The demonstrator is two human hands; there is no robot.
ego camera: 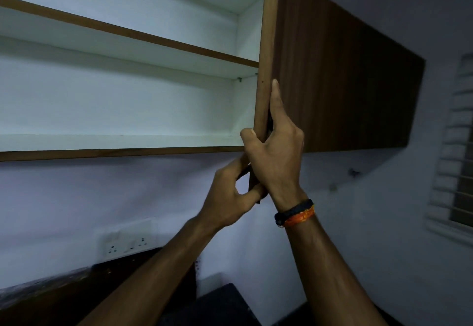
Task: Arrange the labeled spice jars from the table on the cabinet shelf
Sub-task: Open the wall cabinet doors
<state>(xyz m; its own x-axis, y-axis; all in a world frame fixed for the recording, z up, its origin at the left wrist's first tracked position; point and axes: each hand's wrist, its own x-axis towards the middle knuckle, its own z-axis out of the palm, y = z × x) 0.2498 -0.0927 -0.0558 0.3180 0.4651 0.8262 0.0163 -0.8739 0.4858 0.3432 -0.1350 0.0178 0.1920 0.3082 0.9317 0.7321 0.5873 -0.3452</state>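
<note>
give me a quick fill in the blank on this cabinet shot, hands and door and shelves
1. Both hands grip the edge of the cabinet ____, the right hand above the left hand.
2. The cabinet shelf inside is ____ in colour.
3. An orange and black band sits on the ____ wrist.
4. The number of spice jars visible on the shelves is ____.

Missing words: door; white; right; zero

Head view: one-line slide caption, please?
Both hands, left hand and right hand, grip the cabinet door edge beside bare shelves.
</note>
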